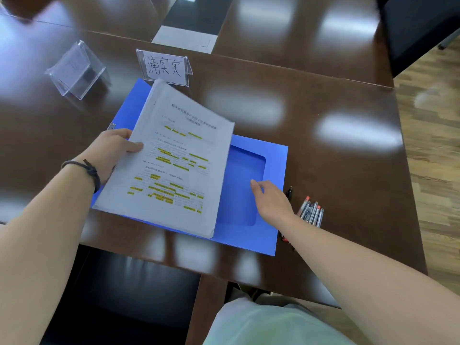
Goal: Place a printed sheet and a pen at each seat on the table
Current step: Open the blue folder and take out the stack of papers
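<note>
A stack of printed sheets (179,155) with yellow highlighted lines is lifted at a tilt over an open blue folder (249,220) on the dark wooden table (336,170). My left hand (112,150) grips the stack's left edge, thumb on top. My right hand (271,200) rests flat on the folder's right flap, fingers apart, holding nothing. A bundle of pens (311,212) lies on the table just right of the folder, beside my right wrist, with one dark pen (289,192) apart from the bundle.
A clear name stand (164,67) with handwritten characters stands behind the folder. Another clear stand (74,68) sits to the left. A white sheet (184,39) lies further back. A black chair (119,295) is tucked under the near edge, and the table's right edge meets wooden floor (433,145).
</note>
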